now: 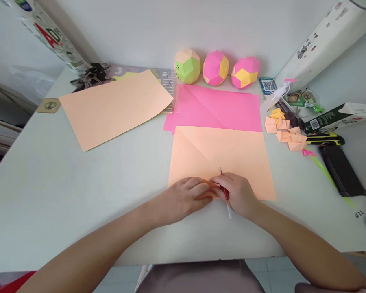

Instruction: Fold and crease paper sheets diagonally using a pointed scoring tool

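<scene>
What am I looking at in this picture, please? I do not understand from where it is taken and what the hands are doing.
The picture comes from a camera worn on a person's head, looking down at their own two bare hands; there is no machine. On the white table lies a peach paper sheet with a pink sheet behind it. The left hand presses on the peach sheet's near edge. The right hand holds a red pen there. Another peach sheet lies to the left. Three folded paper balls stand at the back, and small folded paper pieces lie to the right.
</scene>
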